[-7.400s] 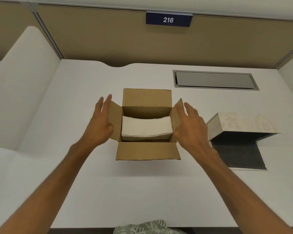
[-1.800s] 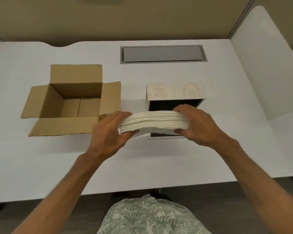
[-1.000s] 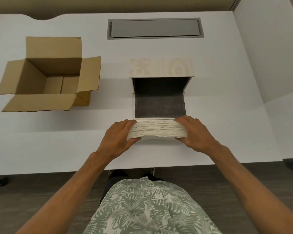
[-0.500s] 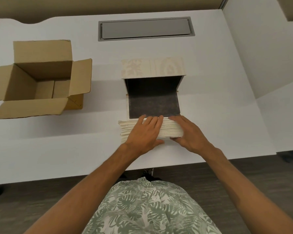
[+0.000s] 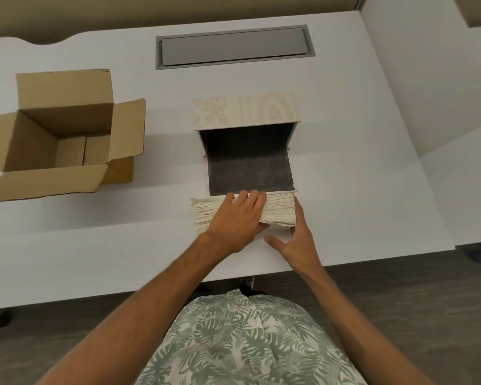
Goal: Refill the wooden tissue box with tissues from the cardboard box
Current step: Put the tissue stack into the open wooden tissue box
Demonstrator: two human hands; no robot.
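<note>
- Here, a white tabletop carries an empty cardboard box near its left edge, flaps spread.
- A wooden box lies mid-table on its side, its dark open flap flat, pointing at the near edge.
- A tissue stack sits just before that flap, near the near edge.
- Risk, as I judge it: pushed unevenly, the loose stack could fan, buckle or catch on the flap's lip; top sheets may slide off.
- The left hand lies flat on the stack, fingers together, pressing down.
- The right hand is spread, fingers against the stack's right end, thumb on the table.
</note>
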